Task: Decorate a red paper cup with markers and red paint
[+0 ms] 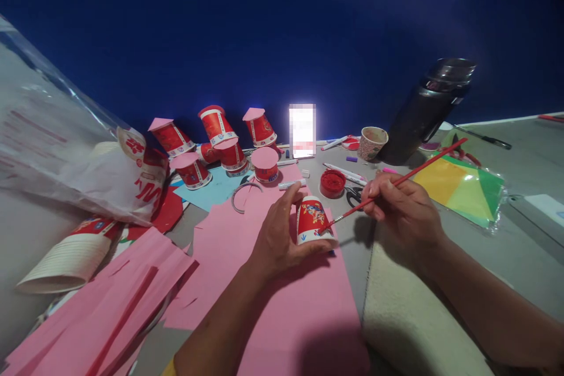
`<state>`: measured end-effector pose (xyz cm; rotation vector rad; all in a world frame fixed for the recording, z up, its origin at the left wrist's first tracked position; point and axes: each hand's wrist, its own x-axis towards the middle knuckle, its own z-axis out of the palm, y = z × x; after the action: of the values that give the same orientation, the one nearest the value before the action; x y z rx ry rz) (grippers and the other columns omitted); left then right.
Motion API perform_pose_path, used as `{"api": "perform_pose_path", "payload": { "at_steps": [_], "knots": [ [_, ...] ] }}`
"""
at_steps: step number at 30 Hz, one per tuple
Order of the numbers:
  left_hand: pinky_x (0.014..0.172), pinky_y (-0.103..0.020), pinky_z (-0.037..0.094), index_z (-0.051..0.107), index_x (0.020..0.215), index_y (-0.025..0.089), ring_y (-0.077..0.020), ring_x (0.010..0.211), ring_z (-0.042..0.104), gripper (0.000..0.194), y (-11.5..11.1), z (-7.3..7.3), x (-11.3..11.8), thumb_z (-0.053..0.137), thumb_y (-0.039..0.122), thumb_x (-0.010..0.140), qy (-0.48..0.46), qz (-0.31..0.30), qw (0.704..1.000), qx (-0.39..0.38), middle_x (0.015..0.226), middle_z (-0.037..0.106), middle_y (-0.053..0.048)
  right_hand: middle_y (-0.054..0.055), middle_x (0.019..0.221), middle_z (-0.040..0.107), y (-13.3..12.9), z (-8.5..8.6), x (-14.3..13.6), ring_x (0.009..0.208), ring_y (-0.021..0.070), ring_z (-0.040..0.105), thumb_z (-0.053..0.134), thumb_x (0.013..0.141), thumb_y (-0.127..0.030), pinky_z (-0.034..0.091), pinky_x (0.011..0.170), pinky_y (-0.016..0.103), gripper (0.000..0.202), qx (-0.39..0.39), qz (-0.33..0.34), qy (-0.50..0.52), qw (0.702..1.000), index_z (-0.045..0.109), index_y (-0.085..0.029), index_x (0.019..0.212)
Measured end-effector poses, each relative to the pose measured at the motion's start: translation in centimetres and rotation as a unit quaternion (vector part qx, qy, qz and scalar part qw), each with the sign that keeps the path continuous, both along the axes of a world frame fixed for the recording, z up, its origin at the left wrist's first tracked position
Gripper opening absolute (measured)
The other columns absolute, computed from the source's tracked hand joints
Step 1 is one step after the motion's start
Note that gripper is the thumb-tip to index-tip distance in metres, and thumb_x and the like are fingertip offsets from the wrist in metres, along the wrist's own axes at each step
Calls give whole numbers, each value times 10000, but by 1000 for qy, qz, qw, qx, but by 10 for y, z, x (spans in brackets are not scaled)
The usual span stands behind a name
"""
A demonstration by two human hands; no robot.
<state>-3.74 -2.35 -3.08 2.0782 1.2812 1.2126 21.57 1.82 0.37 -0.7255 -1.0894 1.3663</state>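
Note:
A red and white paper cup is gripped by my left hand, its fingers and thumb around the cup's ends. Above the pink paper the cup is held slightly tilted. My right hand pinches a long red paintbrush by its handle. The brush tip meets the cup's side near its lower white band. Just beyond the hands stands a small round pot of red paint. Black-handled scissors lie between that pot and my right hand, partly hidden.
Several red cups with pink paper tops stand at the back left. A plastic bag and stacked paper cups occupy the left. At the back are a bright phone screen, a patterned cup and a black thermos. Coloured paper lies right.

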Motion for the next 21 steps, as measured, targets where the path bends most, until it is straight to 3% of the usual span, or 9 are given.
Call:
{"api": "perform_pose_path", "payload": {
  "at_steps": [11,16,21],
  "knots": [
    [1055,-548,552,266,1662,340,-342,1260,614,1067,2,5,1,784,740,818,35,34,994,101,1423,564,-150,20,729,694,1,5,1,486,91,526,904,816,-498,434,448,224,332,-6,-37,7,999,769,-201,752],
    [1072,-595,510,290,1663,304,-381,1256,544,1161,1,0,4,766,833,745,89,140,974,152,1364,517,-160,12,722,707,0,0,-2,488,86,530,850,892,-440,477,506,231,257,-11,-32,37,999,761,-215,805],
    [1027,-584,499,268,1669,270,-382,1193,554,1205,-1,0,10,832,777,732,120,220,955,159,1323,544,-159,17,732,729,-3,-1,-8,471,70,529,875,866,-449,475,499,216,257,-13,-38,47,998,781,-215,817]
  ]
}}
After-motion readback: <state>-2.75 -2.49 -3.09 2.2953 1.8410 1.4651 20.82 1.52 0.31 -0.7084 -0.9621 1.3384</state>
